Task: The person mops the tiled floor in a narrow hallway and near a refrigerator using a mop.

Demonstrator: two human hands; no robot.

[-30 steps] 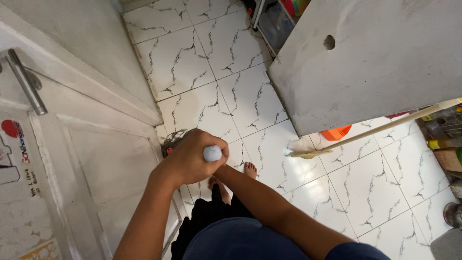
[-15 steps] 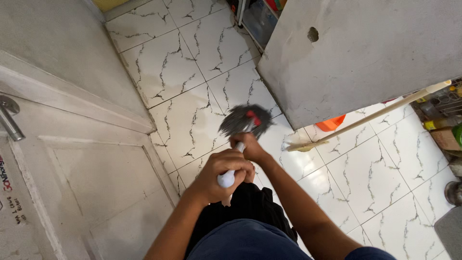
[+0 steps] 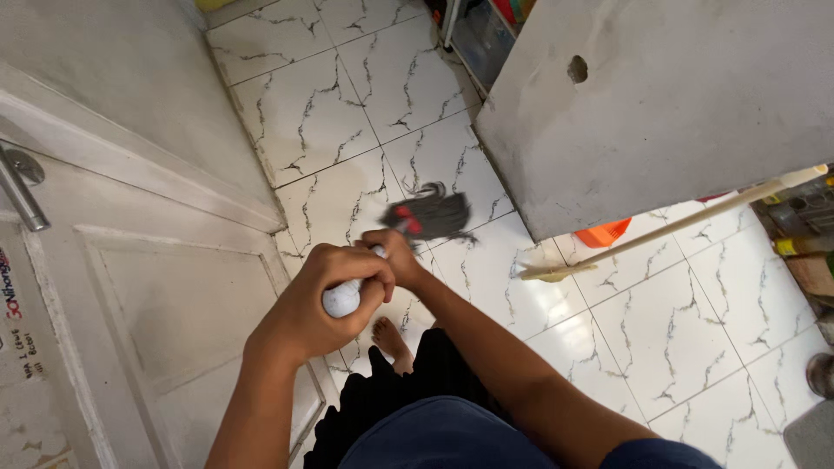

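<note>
My left hand (image 3: 323, 295) is closed around the pale rounded top end of a mop handle (image 3: 341, 300). Just beyond it, my right hand (image 3: 395, 256) grips the same handle lower down. The dark grey stringy mop head (image 3: 432, 216), with a red clip, rests on the white marbled floor tiles (image 3: 365, 95) in front of my hands. One of my bare feet (image 3: 388, 337) shows below the hands, above my black trousers.
A white panelled door (image 3: 148, 295) with a metal handle (image 3: 19, 193) stands at the left. A grey concrete slab (image 3: 669, 95) fills the upper right. A broom with a long pale stick (image 3: 678, 224) leans beneath it, beside an orange plastic item (image 3: 603, 234). Clutter lines the right edge.
The mop head went from near the door out toward the slab, then drew back left and nearer to me. Both hands kept their grip on the handle and shifted left.
</note>
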